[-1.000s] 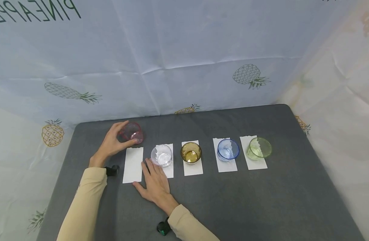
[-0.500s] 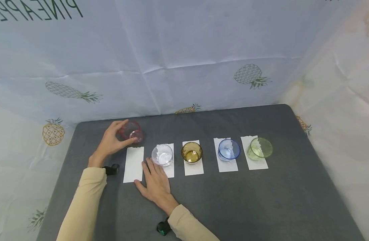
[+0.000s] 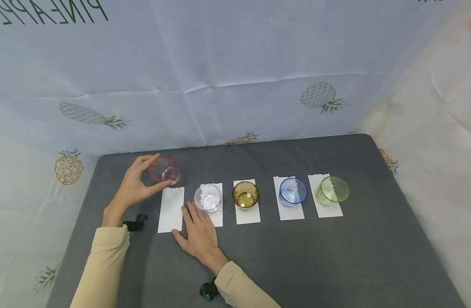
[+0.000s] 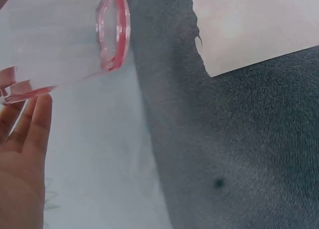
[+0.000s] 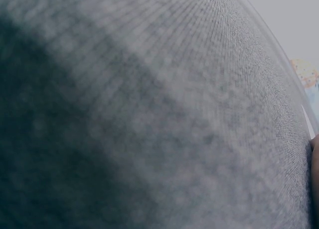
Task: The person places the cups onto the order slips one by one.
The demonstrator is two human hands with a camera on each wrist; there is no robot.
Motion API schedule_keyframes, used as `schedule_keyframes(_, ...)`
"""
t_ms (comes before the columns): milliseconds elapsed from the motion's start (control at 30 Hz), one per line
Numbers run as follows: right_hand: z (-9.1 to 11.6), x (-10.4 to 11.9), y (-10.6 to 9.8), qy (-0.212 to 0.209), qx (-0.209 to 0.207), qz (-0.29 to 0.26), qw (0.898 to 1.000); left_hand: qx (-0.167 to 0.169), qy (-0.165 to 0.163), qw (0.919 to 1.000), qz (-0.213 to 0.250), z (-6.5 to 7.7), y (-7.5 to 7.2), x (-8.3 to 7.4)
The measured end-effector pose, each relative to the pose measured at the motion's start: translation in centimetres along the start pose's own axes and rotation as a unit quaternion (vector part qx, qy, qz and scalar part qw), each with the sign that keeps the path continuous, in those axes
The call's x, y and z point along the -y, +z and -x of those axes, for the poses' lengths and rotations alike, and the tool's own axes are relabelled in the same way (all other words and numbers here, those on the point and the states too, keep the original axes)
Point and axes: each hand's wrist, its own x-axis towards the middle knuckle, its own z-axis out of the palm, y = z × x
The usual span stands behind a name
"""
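My left hand (image 3: 135,184) grips a pink glass (image 3: 167,164) between thumb and fingers, just beyond the torn-edged white paper slip (image 3: 171,210) at the row's left end. In the left wrist view the pink glass (image 4: 60,44) appears held off the grey table, its thick base toward the slip. My right hand (image 3: 200,239) lies palm down with straight fingers. Its fingertips are by the clear glass (image 3: 208,199), and it covers part of the slip beneath that glass. Only a sliver of the right hand (image 5: 315,174) shows in the right wrist view.
To the right, an amber glass (image 3: 245,196), a blue glass (image 3: 293,191) and a green glass (image 3: 331,191) each stand on a white slip. The grey table (image 3: 327,265) ends at the back against a pineapple-print cloth (image 3: 204,51).
My left hand has shifted a little to the left with the pink glass, and its wrist has swung outward. The right hand and the other glasses have stayed put.
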Motion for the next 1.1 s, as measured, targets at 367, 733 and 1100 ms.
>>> schedule_keyframes(367,0.1,0.0,0.1,-0.004,-0.015,-0.002,1.000,0.024,0.028,0.9991,-0.021,3.0,-1.0,-1.3)
schedule_keyframes(733,0.0,-0.1,0.3,-0.003,-0.027,0.005,1.000,0.025,0.037,0.9975,-0.055,6.0,-0.9,-1.1)
schedule_keyframes(1100,0.0,-0.2,0.4,-0.010,-0.041,0.011,0.999,0.028,0.032,0.9985,-0.036,7.2,0.4,0.2)
